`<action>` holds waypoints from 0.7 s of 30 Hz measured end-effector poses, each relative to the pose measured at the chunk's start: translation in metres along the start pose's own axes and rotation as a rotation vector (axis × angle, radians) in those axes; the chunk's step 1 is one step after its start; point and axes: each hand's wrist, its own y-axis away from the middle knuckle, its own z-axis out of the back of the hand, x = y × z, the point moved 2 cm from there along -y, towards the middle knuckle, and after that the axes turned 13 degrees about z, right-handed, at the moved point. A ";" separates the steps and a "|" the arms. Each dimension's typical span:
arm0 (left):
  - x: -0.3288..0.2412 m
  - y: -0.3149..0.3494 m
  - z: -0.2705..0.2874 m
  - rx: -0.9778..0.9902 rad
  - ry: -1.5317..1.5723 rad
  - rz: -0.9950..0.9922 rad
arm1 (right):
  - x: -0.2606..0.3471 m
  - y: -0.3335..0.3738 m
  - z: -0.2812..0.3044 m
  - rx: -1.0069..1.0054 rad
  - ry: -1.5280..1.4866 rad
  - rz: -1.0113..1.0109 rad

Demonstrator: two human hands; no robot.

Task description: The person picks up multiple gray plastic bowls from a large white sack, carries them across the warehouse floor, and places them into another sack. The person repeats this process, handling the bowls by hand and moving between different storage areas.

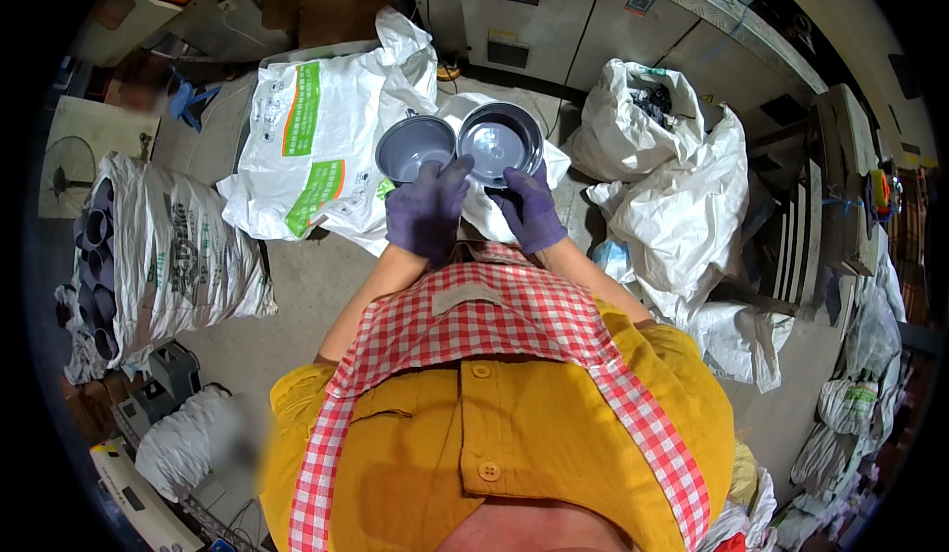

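Two round, open-topped grey containers sit side by side in front of me, smooth inside. My left hand (430,211), in a purple work glove, is closed at the near rim of the left container (413,145). A small loop-like part sticks up from that container's far rim. My right hand (531,211), gloved the same, grips the near right rim of the right container (497,139), which has a shiny rim and a bright reflection inside. The undersides of both containers and parts of my fingers are hidden.
A white printed sack (326,137) lies flat to the left. Stuffed white sacks (682,206) stand at the right. Another sack (203,246) at the far left holds dark tubular pieces (97,231). Grey metal cabinets (539,33) line the back. A wooden-framed rack (791,226) stands right.
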 end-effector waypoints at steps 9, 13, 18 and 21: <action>0.021 -0.005 0.012 -0.221 -0.090 -0.195 | -0.062 0.019 0.028 -0.250 0.112 -0.205; 0.040 0.002 0.003 -0.264 -0.017 0.010 | -0.041 0.005 0.015 -0.327 0.003 -0.606; 0.041 0.005 0.010 -0.282 0.047 -0.009 | -0.089 0.001 0.022 -0.078 0.057 -0.510; 0.038 0.006 0.016 -0.334 0.171 0.106 | -0.074 -0.004 0.005 -0.182 -0.527 -0.840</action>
